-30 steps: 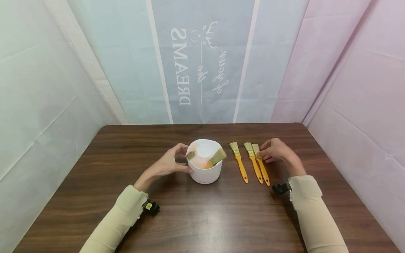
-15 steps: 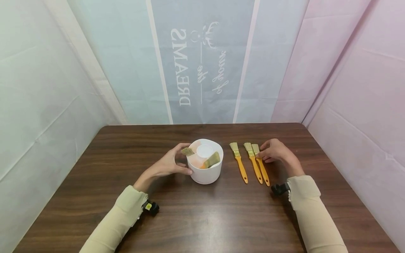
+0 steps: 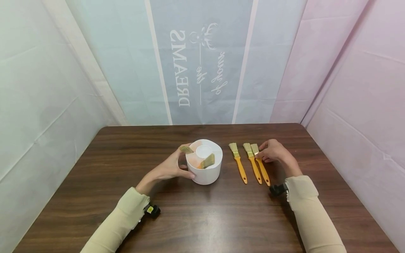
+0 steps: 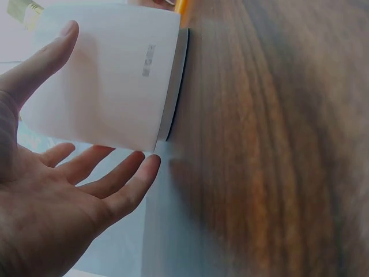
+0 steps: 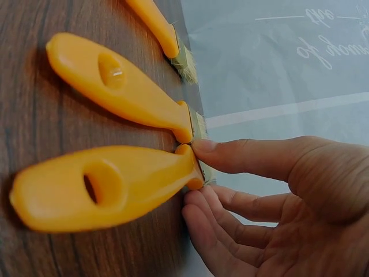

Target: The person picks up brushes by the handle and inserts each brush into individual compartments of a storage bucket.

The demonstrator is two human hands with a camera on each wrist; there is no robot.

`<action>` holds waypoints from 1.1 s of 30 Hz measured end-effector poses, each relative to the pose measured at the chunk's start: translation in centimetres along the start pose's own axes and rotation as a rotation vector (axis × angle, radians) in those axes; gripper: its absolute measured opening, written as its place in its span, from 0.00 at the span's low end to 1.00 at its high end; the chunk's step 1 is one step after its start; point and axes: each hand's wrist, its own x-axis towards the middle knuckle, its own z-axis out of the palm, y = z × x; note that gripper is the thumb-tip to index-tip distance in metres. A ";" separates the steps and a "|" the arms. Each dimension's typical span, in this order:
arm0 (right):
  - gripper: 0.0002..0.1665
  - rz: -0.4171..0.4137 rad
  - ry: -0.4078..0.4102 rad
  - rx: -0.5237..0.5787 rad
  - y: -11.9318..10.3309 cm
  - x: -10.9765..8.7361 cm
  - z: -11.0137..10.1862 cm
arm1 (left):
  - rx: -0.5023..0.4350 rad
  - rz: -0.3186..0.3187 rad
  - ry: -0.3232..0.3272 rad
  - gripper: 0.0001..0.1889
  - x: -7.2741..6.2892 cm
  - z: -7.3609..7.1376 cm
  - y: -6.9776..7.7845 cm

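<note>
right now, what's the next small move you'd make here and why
I'd probably lift the rightmost brush gently upward: the right hand pinches it near its bristle end, close beside the middle brush, so a straight lift should avoid dragging that one. The left hand holds the white container meanwhile.

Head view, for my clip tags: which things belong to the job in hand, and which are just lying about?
Probably the job: white tub, held by the left hand; its near brush; its far brush; right loose brush, held by the right hand; middle loose brush; left loose brush.
Just setting, nothing stray seen: wooden table; printed cloth.
</note>
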 end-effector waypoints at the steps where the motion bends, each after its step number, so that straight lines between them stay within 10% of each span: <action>1: 0.33 -0.001 0.004 0.002 0.0 0.0 0.0 | 0.003 0.007 -0.003 0.60 0.0 0.1 0.0; 33: 0.29 0.010 0.010 0.022 0.0 0.0 -0.1 | 0.016 0.041 0.017 0.62 0.3 0.8 0.2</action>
